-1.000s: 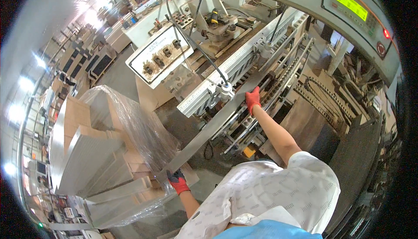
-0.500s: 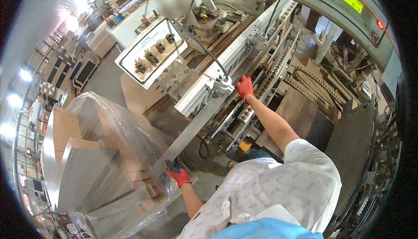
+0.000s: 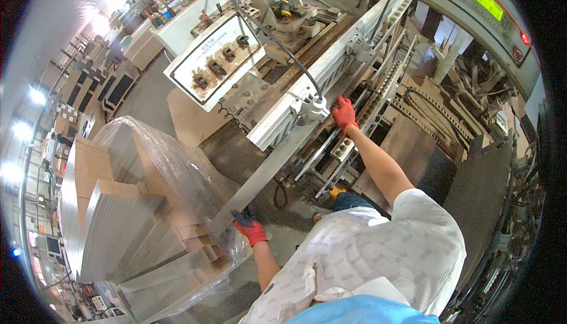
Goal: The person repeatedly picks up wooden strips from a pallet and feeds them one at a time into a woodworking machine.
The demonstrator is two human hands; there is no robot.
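Nearer the white rail (image 3: 332, 67) than a second ago, the long grey board (image 3: 261, 180) now runs beneath a white clamp (image 3: 313, 111), which hides part of it. The left hand (image 3: 251, 229) grips it near its lower end, close to a film-wrapped stack (image 3: 121, 223). The right hand (image 3: 344, 115) touches its edge beside the clamp; whether it grips, I cannot tell. A black cable (image 3: 299, 64) arches down to the clamp, near a switch box (image 3: 215, 61).

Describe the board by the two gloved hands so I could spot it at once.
Find the long white rail slanting through the middle. From its lower end, a flat grey board slants down to the red-gloved left hand, with the right hand farther up. Unlike the stacked boards at left, it is one lone strip beside the hands.
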